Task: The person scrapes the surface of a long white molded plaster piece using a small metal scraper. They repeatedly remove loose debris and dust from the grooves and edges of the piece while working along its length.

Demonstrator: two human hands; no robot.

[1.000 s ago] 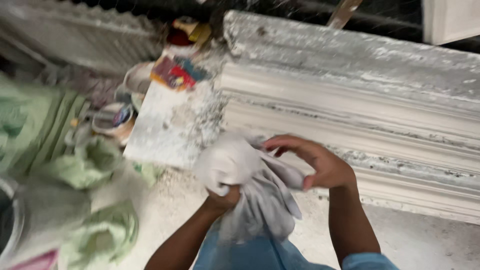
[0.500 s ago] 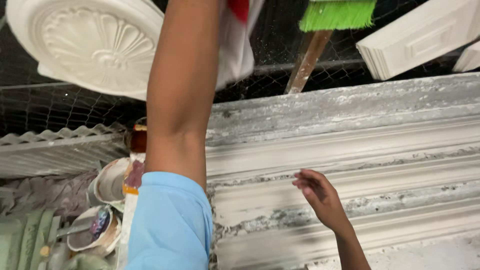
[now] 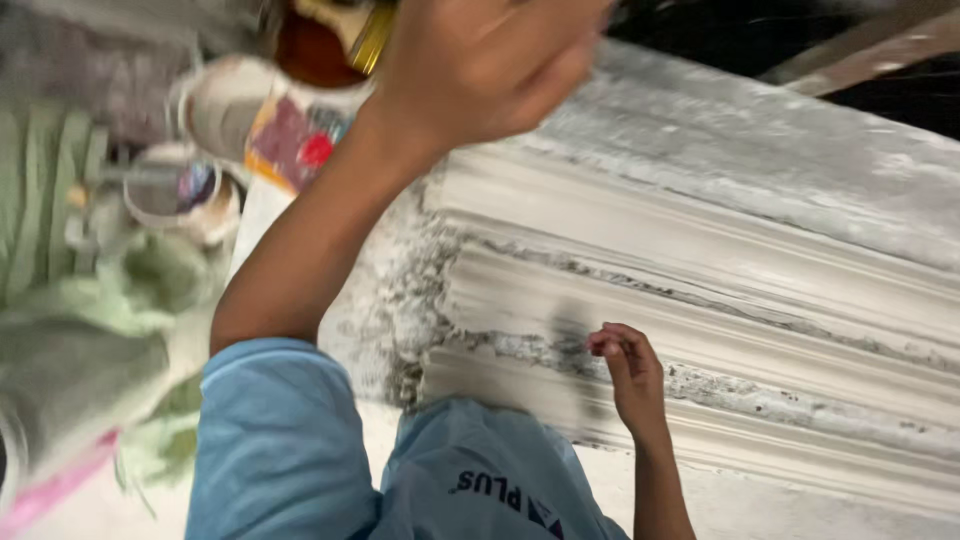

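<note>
- A long white plaster moulding [image 3: 720,300], ridged and stepped along its length, is laid across the right half of the view, with its near end just right of centre; dark, mould-like speckling is seen along its grooves and on that end.
- The right hand [image 3: 628,372] is set against the moulding's lower ridges near that end. Its fingers [image 3: 606,345] are curled narrow, tips drawn together on the surface, and nothing is seen to be held in them. The contact falls just where a dark patch lies in the groove, so the hand seems to be placed there to feel or pick at that spot.
- The left hand [image 3: 485,60] is raised high at the top of the view, above the moulding's far edge, and is blurred. The fingers appear loosely bent, but whether anything is gripped cannot be told.
- A light blue sleeve [image 3: 275,440] and shirt are seen at the bottom centre, close under the camera, which suggests that the body is leaned in over the work.
- A rough, speckled white board [image 3: 385,300] is seen against the moulding's end, behind the left forearm.
- To the left, a small tub [image 3: 180,195] with a dirty rim is stood beside a second white container [image 3: 215,100]; a colourful packet [image 3: 290,140] is laid near them.
- Green cloth [image 3: 150,290] is heaped along the left edge, and a pink strip [image 3: 55,485] is seen at the lower left corner.
</note>
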